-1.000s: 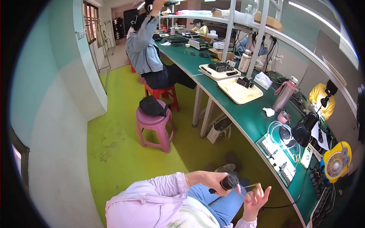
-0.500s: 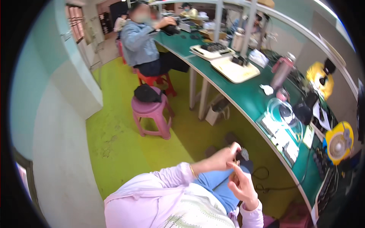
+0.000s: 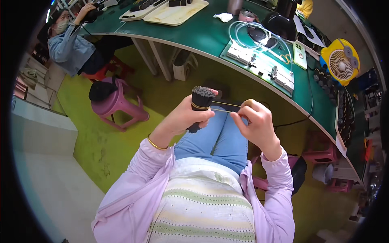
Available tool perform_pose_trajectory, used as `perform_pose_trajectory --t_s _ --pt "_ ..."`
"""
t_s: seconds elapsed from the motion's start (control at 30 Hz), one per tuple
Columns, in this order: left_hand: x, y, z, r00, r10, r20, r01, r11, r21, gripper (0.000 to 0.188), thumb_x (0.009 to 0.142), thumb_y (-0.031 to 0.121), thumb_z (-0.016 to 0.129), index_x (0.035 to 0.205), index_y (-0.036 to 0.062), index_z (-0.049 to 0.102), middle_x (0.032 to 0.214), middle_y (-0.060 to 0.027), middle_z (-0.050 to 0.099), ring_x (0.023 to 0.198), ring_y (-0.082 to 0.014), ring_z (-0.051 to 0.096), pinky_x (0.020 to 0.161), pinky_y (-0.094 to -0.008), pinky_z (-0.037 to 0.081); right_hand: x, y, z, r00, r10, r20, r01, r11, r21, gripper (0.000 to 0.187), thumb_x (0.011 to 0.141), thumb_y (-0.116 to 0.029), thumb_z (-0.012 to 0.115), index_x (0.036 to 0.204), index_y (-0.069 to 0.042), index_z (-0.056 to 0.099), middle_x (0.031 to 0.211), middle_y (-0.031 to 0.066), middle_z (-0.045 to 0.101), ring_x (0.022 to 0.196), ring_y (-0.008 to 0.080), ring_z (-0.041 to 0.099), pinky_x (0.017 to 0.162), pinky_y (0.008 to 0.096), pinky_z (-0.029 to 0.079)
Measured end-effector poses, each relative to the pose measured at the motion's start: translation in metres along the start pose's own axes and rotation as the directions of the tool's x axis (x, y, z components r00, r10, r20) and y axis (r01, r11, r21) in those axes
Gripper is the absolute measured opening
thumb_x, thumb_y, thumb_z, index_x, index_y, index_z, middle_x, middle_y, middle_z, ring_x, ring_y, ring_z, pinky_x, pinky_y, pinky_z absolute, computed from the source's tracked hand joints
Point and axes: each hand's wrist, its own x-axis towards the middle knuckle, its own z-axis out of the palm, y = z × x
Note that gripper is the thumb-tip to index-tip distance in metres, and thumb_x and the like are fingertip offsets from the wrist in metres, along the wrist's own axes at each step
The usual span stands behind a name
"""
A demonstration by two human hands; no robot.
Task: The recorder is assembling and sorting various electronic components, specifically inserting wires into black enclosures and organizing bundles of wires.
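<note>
My left hand (image 3: pixel 187 116) is closed around a bundle of thin black strips (image 3: pixel 202 97), held upright above my lap with its grey, speckled end upward. A yellowish rubber band (image 3: pixel 227 104) is looped around the bundle and stretched out to the right. My right hand (image 3: pixel 256 121) pinches the far end of that band, pulling it taut away from the bundle. The lower end of the bundle shows beneath my left hand. What exactly the strips are, I cannot tell.
A green workbench (image 3: pixel 182 34) curves ahead, bearing a metal fixture (image 3: pixel 259 67) with clear tubing, a black lamp (image 3: pixel 281 20), a yellow fan (image 3: pixel 341 60) and a cream tray (image 3: pixel 178 15). A pink stool (image 3: pixel 117 99) stands left; a co-worker (image 3: pixel 71 50) sits beyond it.
My view has swung toward the right and down. My hands, close together before, are now apart, with the rubber band stretched between the bundle and my right hand.
</note>
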Motion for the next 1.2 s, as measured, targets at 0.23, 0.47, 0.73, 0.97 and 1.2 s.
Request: perform_pose_trajectory --t_s 0.23,0.47,0.73,0.97,1.2 --pt "-0.009 -0.010 0.000 0.990 -0.042 0.134 0.064 0.984 -0.164 0.052 0.072 -0.003 0.054 0.119 0.0021 0.034 0.060 -0.0019 0.047 0.047 -0.0095 0.043 0.048 -0.0258 0.037 -0.023 0.011 0.006 0.939 -0.344 0.023 0.202 0.603 0.772 0.023 0.071 -0.022 0.063 0.067 -0.001 0.053 0.062 0.0033 0.049 0.049 0.0115 0.047 0.048 0.0252 0.039" --pt "-0.003 -0.016 -0.006 0.923 0.038 0.384 -0.024 0.999 -0.039 0.043 0.069 -0.001 0.057 0.109 -0.0016 0.042 0.055 -0.0058 0.049 0.048 -0.0131 0.047 0.046 -0.0286 0.039 -0.005 0.024 0.008 0.798 0.224 0.559 -0.186 -0.791 0.583 0.063 0.084 -0.048 0.035 0.111 0.008 0.043 0.057 -0.0010 0.046 0.036 0.0024 0.029 0.042 0.0201 0.030" --pt "0.030 -0.031 0.002 0.953 0.236 -0.188 0.163 0.124 0.979 0.027 0.072 0.003 0.056 0.098 0.0002 0.049 0.066 -0.0111 0.054 0.059 -0.0185 0.053 0.056 -0.0332 0.044 0.018 -0.009 -0.006 0.824 0.136 0.550 -0.552 0.407 0.728 0.070 0.080 -0.036 0.049 0.129 0.002 0.018 0.060 0.0018 0.047 0.039 0.0031 0.032 0.037 0.0185 0.027" --pt "0.062 -0.028 -0.038 0.796 0.536 -0.281 -0.323 0.770 0.551 0.012 0.075 0.005 0.054 0.086 0.0010 0.053 0.059 -0.0016 0.051 0.050 -0.0118 0.049 0.047 -0.0265 0.039 -0.046 -0.013 0.026 0.893 0.433 0.125 -0.421 0.705 0.571 0.036 0.082 -0.025 0.049 0.105 0.003 0.051 0.061 0.0024 0.047 0.046 0.0061 0.042 0.043 0.0191 0.034" --pt "0.029 -0.036 -0.027 0.914 0.182 -0.362 -0.085 0.960 0.268 0.008 0.076 0.005 0.055 0.083 0.0022 0.053 0.058 0.0010 0.049 0.049 -0.0048 0.045 0.044 -0.0191 0.036 -0.057 0.010 0.056 0.721 0.637 0.273 -0.622 0.421 0.661 0.024 0.084 -0.010 0.045 0.103 0.002 0.052 0.064 0.0022 0.049 0.046 0.0046 0.043 0.041 0.0178 0.033"
